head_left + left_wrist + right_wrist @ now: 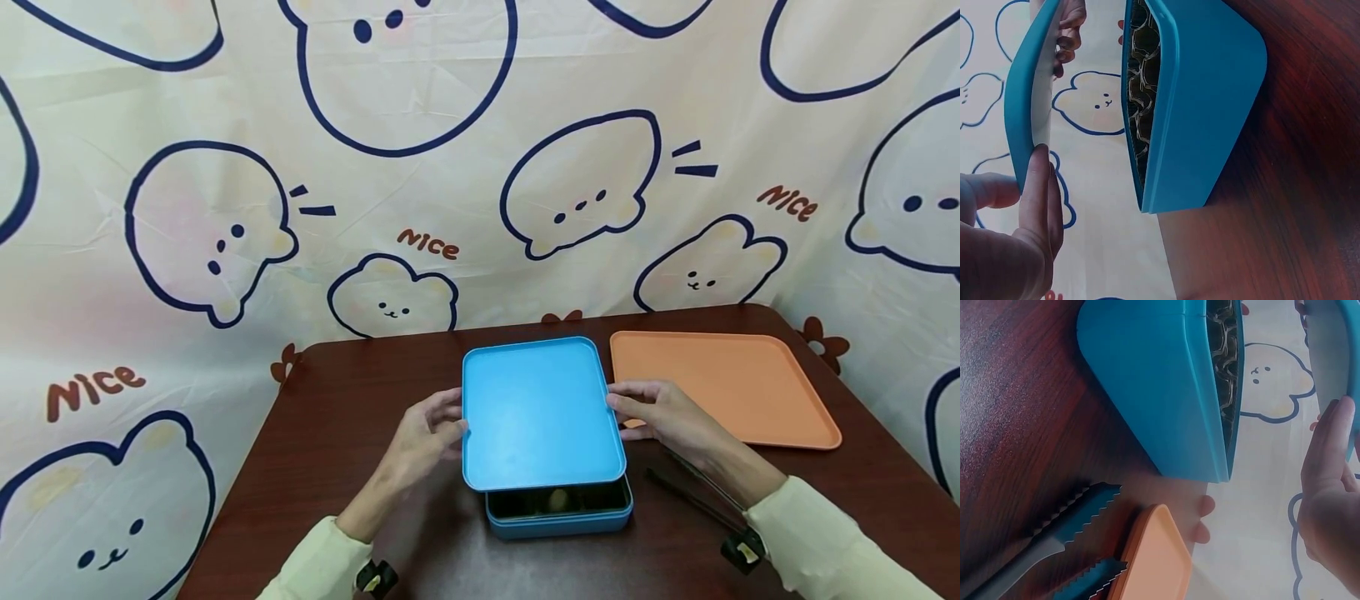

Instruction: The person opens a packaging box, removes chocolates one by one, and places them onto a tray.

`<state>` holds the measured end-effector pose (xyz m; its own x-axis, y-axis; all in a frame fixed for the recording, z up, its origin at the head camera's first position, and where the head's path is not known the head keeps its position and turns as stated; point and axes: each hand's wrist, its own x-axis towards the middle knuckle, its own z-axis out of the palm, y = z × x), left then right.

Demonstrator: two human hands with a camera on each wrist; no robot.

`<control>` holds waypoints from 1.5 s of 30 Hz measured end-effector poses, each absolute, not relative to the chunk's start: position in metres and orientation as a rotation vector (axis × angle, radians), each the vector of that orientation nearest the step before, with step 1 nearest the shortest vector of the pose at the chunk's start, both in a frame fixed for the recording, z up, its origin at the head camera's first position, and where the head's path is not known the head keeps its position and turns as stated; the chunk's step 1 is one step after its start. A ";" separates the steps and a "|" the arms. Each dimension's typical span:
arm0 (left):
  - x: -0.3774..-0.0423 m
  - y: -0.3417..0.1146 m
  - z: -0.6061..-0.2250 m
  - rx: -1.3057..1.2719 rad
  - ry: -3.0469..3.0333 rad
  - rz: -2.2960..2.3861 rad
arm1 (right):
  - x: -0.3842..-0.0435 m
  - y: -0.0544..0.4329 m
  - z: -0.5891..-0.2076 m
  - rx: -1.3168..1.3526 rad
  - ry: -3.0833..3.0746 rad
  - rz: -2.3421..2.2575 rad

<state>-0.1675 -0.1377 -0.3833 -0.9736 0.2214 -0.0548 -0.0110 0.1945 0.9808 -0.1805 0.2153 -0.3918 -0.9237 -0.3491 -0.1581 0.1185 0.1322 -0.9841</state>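
A square blue lid [542,408] is held up over an open blue box [558,527], with a wide gap between them in both wrist views. My left hand [418,440] pinches the lid's left edge between thumb and fingers. At the opposite edge, my right hand [671,417] grips the lid the same way. Inside the box, a clear wavy-edged insert [1142,94] shows along the rim. A small pale roundish thing [558,500] shows in the box's front part; the lid hides the rest in the head view.
An orange tray [720,387] lies at the back right of the dark wooden table [360,392]. Tongs with dark serrated tips [1091,512] lie right of the box, partly under my right forearm. A cartoon-print curtain [420,200] hangs behind the table.
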 end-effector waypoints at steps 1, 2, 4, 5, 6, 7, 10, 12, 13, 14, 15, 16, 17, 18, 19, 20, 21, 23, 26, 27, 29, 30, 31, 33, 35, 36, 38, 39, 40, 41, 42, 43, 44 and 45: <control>-0.168 -0.138 -0.384 0.199 2.279 1.876 | -0.180 0.215 -0.392 -0.219 2.066 -1.848; -0.168 -0.137 -0.383 0.195 2.277 1.880 | -0.180 0.215 -0.392 -0.212 2.066 -1.848; -0.168 -0.137 -0.383 0.182 2.272 1.891 | -0.181 0.214 -0.392 -0.206 2.067 -1.844; -0.168 -0.137 -0.383 0.177 2.269 1.896 | -0.181 0.214 -0.392 -0.203 2.067 -1.843; -0.168 -0.137 -0.383 0.174 2.266 1.900 | -0.181 0.214 -0.393 -0.201 2.065 -1.843; -0.168 -0.137 -0.383 0.172 2.263 1.902 | -0.181 0.214 -0.393 -0.197 2.062 -1.846; -0.169 -0.137 -0.383 0.172 2.254 1.903 | -0.182 0.215 -0.394 -0.204 2.053 -1.843; -0.169 -0.138 -0.383 0.181 2.253 1.899 | -0.181 0.215 -0.393 -0.197 2.058 -1.835; -0.169 -0.138 -0.383 0.185 2.253 1.897 | -0.181 0.216 -0.393 -0.191 2.061 -1.831; -0.169 -0.138 -0.383 0.190 2.253 1.897 | -0.181 0.216 -0.392 -0.187 2.064 -1.826; -0.169 -0.138 -0.383 0.192 2.254 1.896 | -0.181 0.217 -0.392 -0.188 2.069 -1.819; -0.170 -0.139 -0.383 0.195 2.258 1.894 | -0.181 0.218 -0.391 -0.188 2.074 -1.812; -0.170 -0.139 -0.383 0.196 2.259 1.892 | -0.181 0.218 -0.391 -0.183 2.079 -1.805; -0.170 -0.139 -0.382 0.196 2.259 1.892 | -0.181 0.219 -0.390 -0.180 2.079 -1.800; -0.171 -0.139 -0.382 0.196 2.258 1.892 | -0.181 0.219 -0.390 -0.180 2.079 -1.794; -0.171 -0.140 -0.382 0.194 2.255 1.895 | -0.181 0.219 -0.389 -0.183 2.081 -1.786; -0.171 -0.140 -0.382 0.191 2.252 1.896 | -0.181 0.220 -0.389 -0.188 2.086 -1.777; -0.172 -0.141 -0.382 0.187 2.248 1.900 | -0.181 0.221 -0.389 -0.197 2.096 -1.754; -0.174 -0.143 -0.383 0.179 2.251 1.908 | -0.181 0.223 -0.389 -0.266 2.153 -1.694; -0.174 -0.144 -0.384 0.172 2.255 1.907 | -0.180 0.224 -0.389 -0.291 2.181 -1.669; -0.175 -0.145 -0.384 0.164 2.257 1.914 | -0.180 0.226 -0.389 -0.344 2.251 -1.615; -0.176 -0.146 -0.384 0.162 2.256 1.920 | -0.180 0.227 -0.389 -0.368 2.285 -1.587; -0.176 -0.147 -0.383 0.158 2.255 1.926 | -0.180 0.227 -0.390 -0.385 2.314 -1.562; -0.178 -0.149 -0.383 0.142 2.251 1.935 | -0.179 0.229 -0.390 -0.412 2.370 -1.508; -0.180 -0.151 -0.383 0.143 2.251 1.943 | -0.179 0.231 -0.391 -0.423 2.409 -1.461; -0.180 -0.152 -0.384 0.133 2.253 1.943 | -0.179 0.232 -0.391 -0.421 2.426 -1.436; -0.182 -0.154 -0.385 0.122 2.256 1.944 | -0.178 0.234 -0.392 -0.420 2.459 -1.392; -0.183 -0.155 -0.385 0.113 2.260 1.943 | -0.178 0.235 -0.393 -0.419 2.475 -1.370; -0.183 -0.156 -0.385 0.107 2.268 1.944 | -0.177 0.235 -0.393 -0.418 2.488 -1.352; -0.184 -0.157 -0.386 0.092 2.274 1.946 | -0.177 0.236 -0.394 -0.419 2.503 -1.330; -0.185 -0.158 -0.386 0.077 2.279 1.946 | -0.177 0.237 -0.394 -0.420 2.515 -1.313; -0.186 -0.158 -0.386 0.059 2.283 1.947 | -0.177 0.238 -0.395 -0.423 2.527 -1.296; -0.188 -0.159 -0.386 0.039 2.289 1.946 | -0.176 0.239 -0.395 -0.424 2.535 -1.281; -0.189 -0.159 -0.387 0.012 2.294 1.946 | -0.176 0.241 -0.396 -0.423 2.540 -1.269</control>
